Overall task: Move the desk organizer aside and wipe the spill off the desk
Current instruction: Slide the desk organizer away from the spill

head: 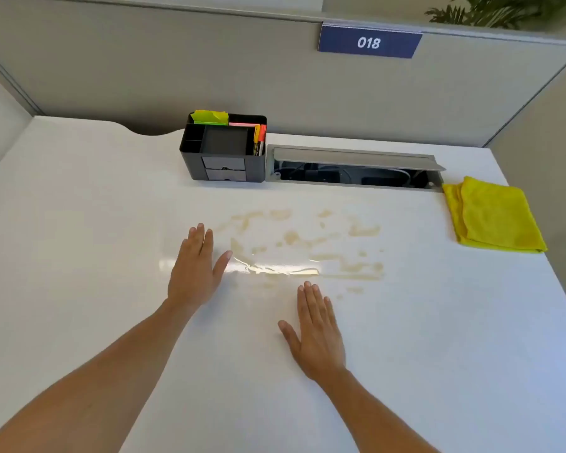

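Hands (195,266) (both flat, empty) flank spill (303,246); forearms cropped below.

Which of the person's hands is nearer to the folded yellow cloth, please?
The right hand is nearer: the yellow cloth lies further back on its right. The left hand rests flat across the spill, much farther away.

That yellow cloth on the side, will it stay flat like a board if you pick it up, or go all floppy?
Probably floppy. The yellow cloth lies folded in soft layers with rounded, slightly uneven edges, so it would likely droop and unfold when lifted by one corner. It looks thin and fuzzy, so it is probably light. Pushed along the white desk, it would more likely bunch up than slide neatly.
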The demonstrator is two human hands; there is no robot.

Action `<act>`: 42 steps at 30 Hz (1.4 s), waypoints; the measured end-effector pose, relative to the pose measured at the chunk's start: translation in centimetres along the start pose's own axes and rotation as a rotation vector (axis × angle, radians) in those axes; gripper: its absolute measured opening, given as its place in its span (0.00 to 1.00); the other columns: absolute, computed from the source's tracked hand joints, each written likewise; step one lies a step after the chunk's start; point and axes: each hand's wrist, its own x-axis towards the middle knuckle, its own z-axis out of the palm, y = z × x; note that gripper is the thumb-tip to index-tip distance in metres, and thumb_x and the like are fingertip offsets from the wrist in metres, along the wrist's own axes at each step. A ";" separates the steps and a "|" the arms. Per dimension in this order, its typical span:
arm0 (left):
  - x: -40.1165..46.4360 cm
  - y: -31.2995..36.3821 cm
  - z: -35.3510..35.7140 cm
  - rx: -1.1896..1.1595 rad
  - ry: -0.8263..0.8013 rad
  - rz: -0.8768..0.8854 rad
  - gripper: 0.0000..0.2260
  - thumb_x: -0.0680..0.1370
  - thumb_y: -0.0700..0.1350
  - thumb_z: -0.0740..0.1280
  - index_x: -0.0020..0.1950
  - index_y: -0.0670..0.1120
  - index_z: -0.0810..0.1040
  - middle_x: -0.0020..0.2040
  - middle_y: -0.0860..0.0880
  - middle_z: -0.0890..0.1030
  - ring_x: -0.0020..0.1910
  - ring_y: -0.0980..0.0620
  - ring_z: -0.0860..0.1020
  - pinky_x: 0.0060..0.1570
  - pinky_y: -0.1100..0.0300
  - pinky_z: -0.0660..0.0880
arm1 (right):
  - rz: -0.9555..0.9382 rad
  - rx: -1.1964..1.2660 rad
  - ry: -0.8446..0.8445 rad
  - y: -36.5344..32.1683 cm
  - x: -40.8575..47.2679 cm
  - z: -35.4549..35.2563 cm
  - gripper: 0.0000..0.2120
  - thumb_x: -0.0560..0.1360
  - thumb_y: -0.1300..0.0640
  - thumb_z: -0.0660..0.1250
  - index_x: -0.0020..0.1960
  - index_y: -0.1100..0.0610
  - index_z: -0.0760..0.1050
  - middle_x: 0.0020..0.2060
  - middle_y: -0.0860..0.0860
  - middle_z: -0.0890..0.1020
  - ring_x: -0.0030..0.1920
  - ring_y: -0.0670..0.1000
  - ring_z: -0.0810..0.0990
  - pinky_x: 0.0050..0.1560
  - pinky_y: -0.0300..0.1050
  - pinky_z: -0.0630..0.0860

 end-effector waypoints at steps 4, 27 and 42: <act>1.9 0.1 0.0 -0.012 0.022 -0.020 0.32 0.81 0.60 0.51 0.77 0.39 0.58 0.79 0.42 0.54 0.79 0.45 0.51 0.76 0.52 0.51 | -0.014 -0.112 -0.049 -1.2 -0.8 1.2 0.34 0.82 0.38 0.46 0.77 0.61 0.57 0.77 0.55 0.59 0.78 0.54 0.55 0.74 0.53 0.50; 20.6 -2.0 -2.7 -0.268 0.321 -0.240 0.16 0.80 0.43 0.64 0.67 0.43 0.68 0.66 0.39 0.70 0.60 0.37 0.74 0.54 0.52 0.71 | -0.077 -0.130 0.163 0.1 -0.1 3.7 0.32 0.80 0.40 0.55 0.74 0.61 0.65 0.75 0.55 0.66 0.76 0.54 0.61 0.72 0.56 0.61; 15.8 -3.4 -3.5 -0.342 0.363 -0.178 0.08 0.79 0.43 0.66 0.51 0.38 0.73 0.47 0.40 0.77 0.42 0.48 0.70 0.40 0.64 0.60 | -0.076 -0.082 0.149 0.2 -0.1 3.5 0.32 0.81 0.40 0.53 0.75 0.61 0.64 0.76 0.55 0.65 0.77 0.53 0.60 0.73 0.56 0.59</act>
